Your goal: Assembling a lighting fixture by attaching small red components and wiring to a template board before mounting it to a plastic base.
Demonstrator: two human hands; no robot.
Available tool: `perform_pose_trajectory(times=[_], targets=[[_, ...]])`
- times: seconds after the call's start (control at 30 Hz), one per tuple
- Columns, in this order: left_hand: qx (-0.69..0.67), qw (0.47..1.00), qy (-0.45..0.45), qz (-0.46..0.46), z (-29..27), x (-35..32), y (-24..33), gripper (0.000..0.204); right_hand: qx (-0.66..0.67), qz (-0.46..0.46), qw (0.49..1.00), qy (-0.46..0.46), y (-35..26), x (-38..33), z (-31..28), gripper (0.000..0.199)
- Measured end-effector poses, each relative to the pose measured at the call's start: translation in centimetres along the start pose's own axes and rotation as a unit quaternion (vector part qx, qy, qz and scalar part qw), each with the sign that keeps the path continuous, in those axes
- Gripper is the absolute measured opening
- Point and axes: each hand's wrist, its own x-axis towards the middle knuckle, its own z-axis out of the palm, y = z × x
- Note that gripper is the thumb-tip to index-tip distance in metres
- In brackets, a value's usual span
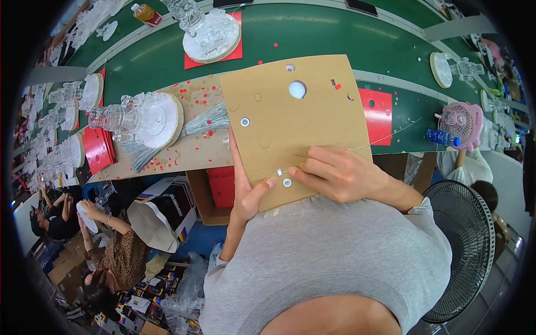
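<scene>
A brown cardboard sheet (pixel 301 123) with punched holes leans up against my body at the table's edge. My left hand (pixel 248 190) is closed on its lower left edge, thumb on the face and fingers behind. With fingertips pinched together, my right hand (pixel 338 173) holds a thin wire tie (pixel 385 138) at a small white slot (pixel 280 172); its long end sticks out to the right past the sheet. White round pieces (pixel 244 121) show in some of the holes. Left of the sheet lies a bundle of the same grey wire ties (pixel 206 120), partly hidden behind it.
A clear figure on a round white base (pixel 162 120) lies left; another (pixel 212 36) stands farther back. Red sheets (pixel 377 114) and red scraps lie on the green table (pixel 312 33). A black fan (pixel 460 251) stands at right, a pink fan (pixel 463 123) beyond. Other people sit at lower left.
</scene>
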Motion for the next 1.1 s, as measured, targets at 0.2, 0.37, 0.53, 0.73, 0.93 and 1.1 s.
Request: perform_pose_trajectory(times=[0.2, 0.37, 0.53, 0.73, 0.93, 1.1], targets=[[0.004, 1.0, -0.003, 0.004, -0.1, 0.2, 0.1, 0.115, 0.003, -0.001, 1.0, 0.008, 0.0, 0.3, 0.2, 0.03], [0.001, 1.0, -0.009, -0.012, 0.1, 0.2, 0.3, 0.116, 0.007, -0.004, 1.0, 0.003, 0.0, 0.5, 0.4, 0.032], [0.014, 1.0, 0.002, -0.009, 0.0, 0.3, 0.3, 0.116, 0.008, 0.015, 0.999, 0.045, 0.6, -0.5, 0.5, 0.035], [-0.009, 1.0, -0.004, -0.015, 0.2, 0.4, 0.4, 0.116, -0.007, 0.012, 0.999, 0.037, 0.6, -0.9, -0.1, 0.033], [0.035, 0.999, -0.013, 0.02, 0.0, 0.6, 0.2, 0.115, -0.007, 0.012, 0.999, 0.043, 0.3, -0.2, 0.8, 0.03], [0.014, 1.0, 0.002, 0.004, 0.6, 0.6, 0.8, 0.116, 0.007, 0.029, 0.997, 0.073, 0.5, -1.0, 1.0, 0.031]])
